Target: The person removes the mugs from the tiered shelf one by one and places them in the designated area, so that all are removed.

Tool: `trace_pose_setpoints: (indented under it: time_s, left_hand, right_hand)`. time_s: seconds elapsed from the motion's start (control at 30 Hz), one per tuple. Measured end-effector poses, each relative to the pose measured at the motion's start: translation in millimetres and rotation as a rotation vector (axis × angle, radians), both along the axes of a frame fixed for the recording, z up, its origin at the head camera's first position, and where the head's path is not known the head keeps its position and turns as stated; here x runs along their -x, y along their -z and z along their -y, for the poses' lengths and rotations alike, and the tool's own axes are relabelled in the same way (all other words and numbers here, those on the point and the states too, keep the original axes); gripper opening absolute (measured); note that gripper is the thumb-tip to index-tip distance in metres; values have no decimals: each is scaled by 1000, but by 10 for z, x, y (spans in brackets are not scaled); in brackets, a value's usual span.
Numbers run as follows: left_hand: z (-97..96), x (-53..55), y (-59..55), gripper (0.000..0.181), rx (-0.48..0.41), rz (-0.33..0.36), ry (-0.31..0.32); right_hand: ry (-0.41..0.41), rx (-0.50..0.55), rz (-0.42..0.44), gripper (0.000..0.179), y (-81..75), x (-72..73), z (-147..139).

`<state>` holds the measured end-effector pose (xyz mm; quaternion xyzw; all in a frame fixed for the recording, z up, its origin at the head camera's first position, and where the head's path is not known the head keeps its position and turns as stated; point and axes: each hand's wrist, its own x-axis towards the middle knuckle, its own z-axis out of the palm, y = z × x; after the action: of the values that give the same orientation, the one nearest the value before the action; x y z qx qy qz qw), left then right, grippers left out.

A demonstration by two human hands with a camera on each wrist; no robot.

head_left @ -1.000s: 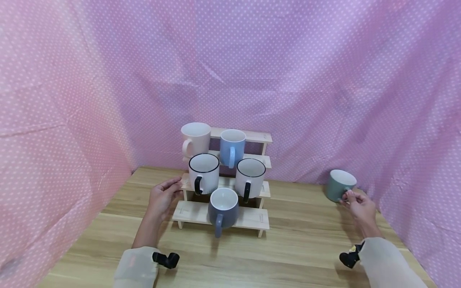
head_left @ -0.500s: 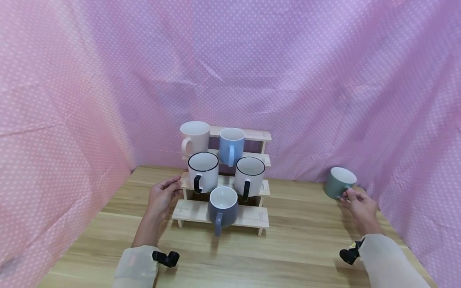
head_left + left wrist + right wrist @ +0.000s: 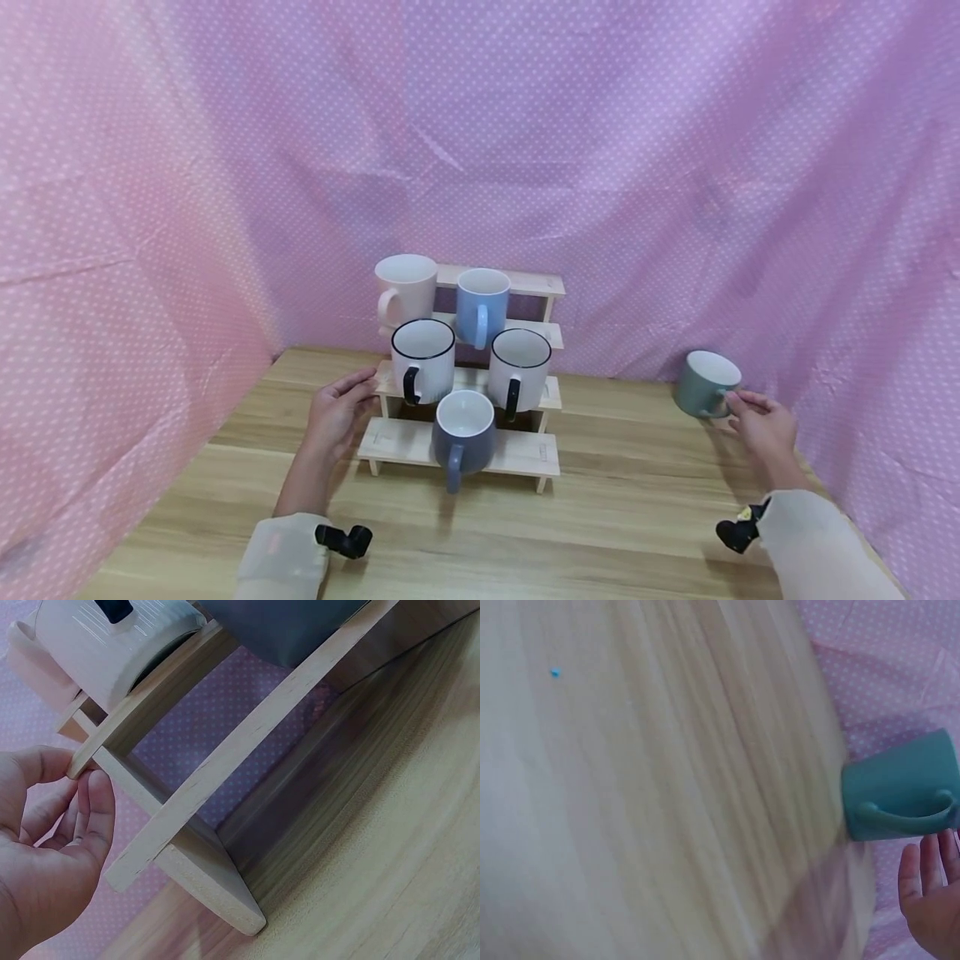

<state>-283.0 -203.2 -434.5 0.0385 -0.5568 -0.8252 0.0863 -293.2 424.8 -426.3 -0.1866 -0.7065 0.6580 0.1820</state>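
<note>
At the left of the wooden tiered stand, my left hand pinches the end of the second board from the bottom, thumb over it and fingertips under, as the left wrist view shows. Far right, a green mug with a white inside stands upright on the table. My right hand is right beside its handle, fingers extended and not wrapped round it. On the stand are a grey mug, two white mugs with black rims, one on the left, a blue mug and a pale pink mug.
The wood-grain table ends at a pink dotted cloth at the back and sides. The green mug is close to that cloth. A tiny blue speck lies on the table in the right wrist view.
My right hand has drawn back slightly to the right from the green mug's handle, its fingers loosening. The left hand stays at the stand.
</note>
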Motion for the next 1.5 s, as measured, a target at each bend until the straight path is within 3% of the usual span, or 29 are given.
trace_pose_setpoints:
  time_s: [0.13, 0.27, 0.47, 0.73, 0.93, 1.07, 1.27, 1.5]
  left_hand:
    - [6, -4, 4, 34, -23, 13, -1]
    - [2, -8, 5, 33, -15, 19, 3]
    - [6, -11, 2, 40, -2, 24, 12]
    - [13, -31, -10, 42, 6, 26, 17]
    - [13, -29, -8, 43, 1, 21, 20]
    - [4, -29, -8, 44, -2, 14, 24]
    - [-4, -25, -8, 41, -4, 16, 20]
    - [1, -35, -6, 40, -5, 28, 15]
  right_hand:
    - [53, -248, 3, 17, -106, 38, 6]
    - [90, -409, -18, 25, -203, 71, 34]
    - [54, -475, -64, 24, -355, 132, 122]
    - [-70, -603, -152, 48, -585, 168, 411]
    - [-119, -653, -254, 37, -716, 229, 691]
    - [-194, -699, -326, 32, -811, 230, 904]
    - [-302, -764, -343, 36, -884, 282, 1162]
    - [-373, -751, -410, 30, -968, 328, 1551]
